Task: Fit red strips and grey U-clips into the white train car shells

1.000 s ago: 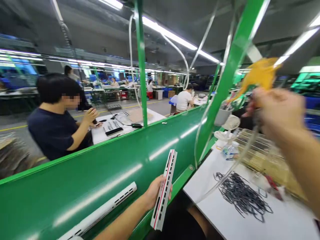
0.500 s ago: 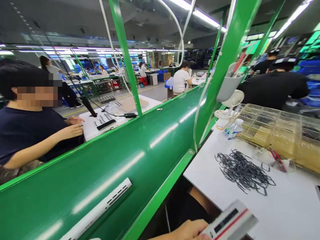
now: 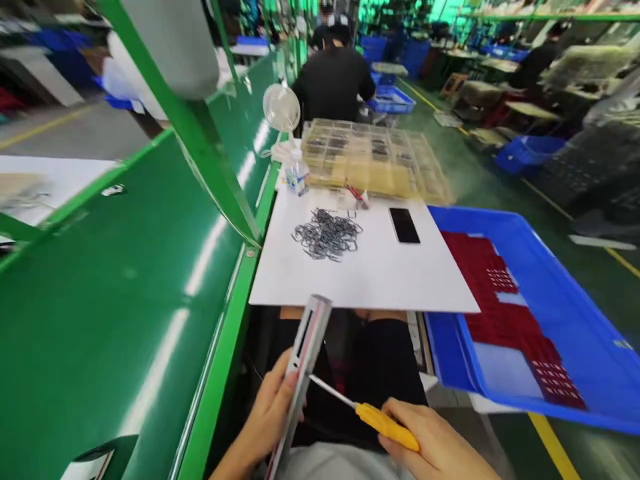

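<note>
My left hand (image 3: 274,403) is closed around a long silver slotted metal profile (image 3: 313,333) with a red line along it. The profile stands tilted over my lap, its upper end close to the front edge of the white table (image 3: 395,283). In my right hand (image 3: 430,437) is a screwdriver (image 3: 383,423) with a yellow handle. Its thin shaft points up and left, and the tip meets the side of the profile just by my left fingers. Beyond, a heap of dark bent loop-shaped pieces (image 3: 327,237) lies on the table.
A phone (image 3: 405,225), a bottle (image 3: 297,175) and a clear compartment box (image 3: 370,175) are on the table, with a small fan (image 3: 281,108) behind. A blue bin (image 3: 530,233) with dark red parts is at right. A green trough (image 3: 150,320) runs along the left.
The view has swung right and down, bringing the phone and blue bin into sight. The profile now stands nearer my lap, and my right hand with the screwdriver has come into view.
</note>
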`<state>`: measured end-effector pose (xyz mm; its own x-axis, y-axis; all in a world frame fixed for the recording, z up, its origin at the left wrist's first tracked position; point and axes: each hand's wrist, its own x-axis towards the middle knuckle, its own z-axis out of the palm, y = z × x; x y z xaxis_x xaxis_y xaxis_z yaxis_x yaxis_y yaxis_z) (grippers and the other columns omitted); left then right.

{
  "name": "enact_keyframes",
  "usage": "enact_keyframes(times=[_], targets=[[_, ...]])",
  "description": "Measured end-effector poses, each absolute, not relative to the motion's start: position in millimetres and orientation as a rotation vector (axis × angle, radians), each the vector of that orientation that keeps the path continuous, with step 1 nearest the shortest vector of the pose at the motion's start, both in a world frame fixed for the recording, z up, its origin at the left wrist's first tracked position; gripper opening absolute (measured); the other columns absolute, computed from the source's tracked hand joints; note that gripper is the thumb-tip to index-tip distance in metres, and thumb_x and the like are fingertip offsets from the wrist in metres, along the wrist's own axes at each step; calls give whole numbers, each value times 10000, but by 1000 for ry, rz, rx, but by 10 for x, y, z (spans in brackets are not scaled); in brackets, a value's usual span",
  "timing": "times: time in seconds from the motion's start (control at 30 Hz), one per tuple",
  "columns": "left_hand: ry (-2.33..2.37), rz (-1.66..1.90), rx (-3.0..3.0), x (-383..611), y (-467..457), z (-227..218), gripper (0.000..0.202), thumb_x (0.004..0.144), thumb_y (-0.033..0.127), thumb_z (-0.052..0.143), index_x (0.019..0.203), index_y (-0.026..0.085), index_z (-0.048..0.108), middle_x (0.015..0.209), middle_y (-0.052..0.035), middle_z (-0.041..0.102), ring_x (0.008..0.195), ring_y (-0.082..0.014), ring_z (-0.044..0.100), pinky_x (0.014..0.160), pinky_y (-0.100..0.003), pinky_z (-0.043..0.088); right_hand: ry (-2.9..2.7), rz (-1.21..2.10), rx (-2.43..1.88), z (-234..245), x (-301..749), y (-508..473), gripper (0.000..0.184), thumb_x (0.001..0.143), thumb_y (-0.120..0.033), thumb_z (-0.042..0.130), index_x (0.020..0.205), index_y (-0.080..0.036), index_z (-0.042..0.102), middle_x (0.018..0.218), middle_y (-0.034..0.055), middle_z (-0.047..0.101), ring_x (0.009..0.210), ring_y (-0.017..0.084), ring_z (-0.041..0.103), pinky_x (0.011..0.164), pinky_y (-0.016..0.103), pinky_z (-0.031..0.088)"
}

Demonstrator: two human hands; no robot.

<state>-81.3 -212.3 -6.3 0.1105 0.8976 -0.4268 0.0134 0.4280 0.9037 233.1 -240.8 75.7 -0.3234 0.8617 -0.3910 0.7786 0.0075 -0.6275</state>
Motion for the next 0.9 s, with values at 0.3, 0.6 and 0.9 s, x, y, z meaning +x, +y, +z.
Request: enact_keyframes(times=[0.3, 0.6, 0.9], targets=[[1175, 747, 1095, -832, -2006, 158, 842, 1056, 849, 503, 1531, 166, 632, 700, -4, 668, 531, -175, 648, 491, -256, 564, -1992, 1329, -1815, 817, 2337, -2274, 321, 1135, -536, 500, 1141, -281, 695, 977, 55, 788, 872, 262, 744, 768, 337, 534], [1178, 763, 988, -814, -2005, 169, 870, 1033, 874, 526, 1523, 163, 633, 685, 6, 672, 515, -166, 643, 463, -243, 548, -2190, 1405, -1782, 806, 2293, -2362, 148, 1074, -296, 526, 1064, -278, 673, 985, 35, 787, 844, 241, 744, 719, 314, 464], [1200, 774, 1007, -859, -1978, 147, 816, 1073, 824, 507, 1532, 158, 623, 685, 18, 655, 514, -155, 646, 450, -216, 526, -2187, 1524, -1847, 806, 2368, -2319, 178, 1072, -311, 492, 1119, -272, 659, 1004, 52, 779, 843, 252, 725, 703, 324, 414]])
